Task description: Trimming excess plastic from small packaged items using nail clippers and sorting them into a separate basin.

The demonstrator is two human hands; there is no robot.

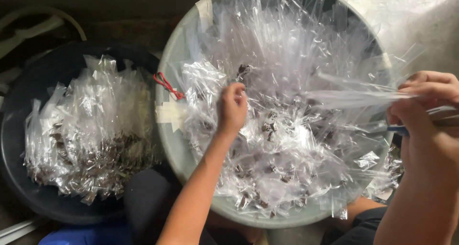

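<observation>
Head view shows the left hand (233, 108) closed on a clear packet (244, 72) mid-basin in the pale basin (169, 58), the right hand (423, 99) pinching a stretched clear bag (354, 99) at its right rim, seemingly mid-sorting, needing a careful single-packet lift.

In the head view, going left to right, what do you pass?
Dark round tub with clear packets → red tie on the pale basin's rim → left hand in the loose clear bags → right hand pinching one stretched bag.
</observation>
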